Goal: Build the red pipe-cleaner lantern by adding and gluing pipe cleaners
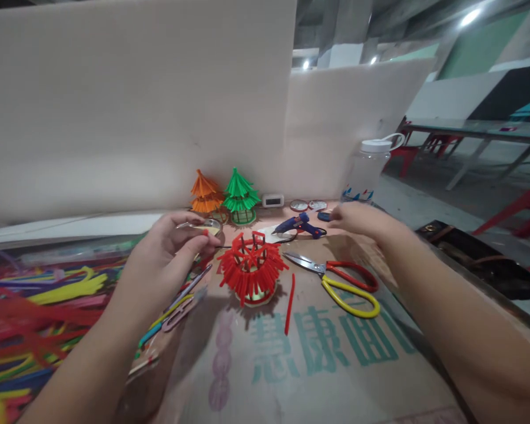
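My left hand (183, 244) is closed in a pinch on a small red piece of pipe cleaner (205, 233), at the left of a red pipe-cleaner model (252, 277). That model has a fringed red tier and several dark posts standing up inside its top. My right hand (351, 218) reaches over the back right, beside a small dark blue object (324, 216); its fingers are mostly hidden. Near it lies a blue glue gun (298, 225), nozzle to the left. Scissors (335, 280) with one red and one yellow handle lie partly open, and a loose red pipe cleaner (290, 303) rests in front.
An orange tiered model (206, 191) and a green one (241, 194) stand at the back beside a small white display (272, 201). Two round tins (308, 205) and a clear bottle (366, 171) are further right. Pipe cleaners (48, 312) heap at left. A black bag (481, 259) lies right.
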`<action>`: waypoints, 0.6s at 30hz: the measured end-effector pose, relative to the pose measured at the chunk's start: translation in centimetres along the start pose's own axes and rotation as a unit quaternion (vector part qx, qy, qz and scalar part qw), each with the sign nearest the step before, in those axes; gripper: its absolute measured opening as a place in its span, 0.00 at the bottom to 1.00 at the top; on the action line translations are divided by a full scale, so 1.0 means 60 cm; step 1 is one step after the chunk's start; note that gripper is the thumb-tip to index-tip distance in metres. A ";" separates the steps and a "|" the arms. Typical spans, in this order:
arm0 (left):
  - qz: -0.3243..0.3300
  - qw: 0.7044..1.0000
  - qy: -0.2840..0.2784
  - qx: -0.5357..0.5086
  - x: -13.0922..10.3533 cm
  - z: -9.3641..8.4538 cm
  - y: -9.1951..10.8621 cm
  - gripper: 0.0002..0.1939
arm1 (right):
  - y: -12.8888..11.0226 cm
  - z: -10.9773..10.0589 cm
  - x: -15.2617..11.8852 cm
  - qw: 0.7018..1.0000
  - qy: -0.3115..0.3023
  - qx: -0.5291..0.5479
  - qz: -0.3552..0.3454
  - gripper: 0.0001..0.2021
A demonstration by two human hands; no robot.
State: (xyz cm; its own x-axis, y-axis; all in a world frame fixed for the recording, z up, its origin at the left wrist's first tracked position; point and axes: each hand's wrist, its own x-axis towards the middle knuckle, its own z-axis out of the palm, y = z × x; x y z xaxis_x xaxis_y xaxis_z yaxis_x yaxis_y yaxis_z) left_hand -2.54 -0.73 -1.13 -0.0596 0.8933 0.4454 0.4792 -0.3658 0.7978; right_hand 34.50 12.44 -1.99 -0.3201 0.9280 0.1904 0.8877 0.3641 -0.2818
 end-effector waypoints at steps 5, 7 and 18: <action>0.052 0.997 -0.040 0.034 -0.027 0.014 0.036 0.15 | -0.101 -0.063 -0.066 0.985 0.164 0.025 -0.037 0.13; 0.101 0.991 -0.058 0.059 -0.032 0.023 0.050 0.13 | -0.161 -0.056 -0.092 0.963 0.213 0.098 -0.133 0.12; 0.226 0.965 -0.075 0.107 -0.046 0.050 0.064 0.16 | -0.253 0.020 -0.113 0.869 0.256 0.099 -0.413 0.07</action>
State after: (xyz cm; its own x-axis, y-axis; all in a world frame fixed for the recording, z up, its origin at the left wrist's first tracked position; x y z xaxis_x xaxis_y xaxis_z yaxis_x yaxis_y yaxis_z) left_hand 2.11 -3.80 -0.50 0.3178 0.6889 0.6514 0.5972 -0.6791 0.4269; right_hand 22.81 0.69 -0.14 -0.5871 0.2063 0.7828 0.3349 0.9422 0.0029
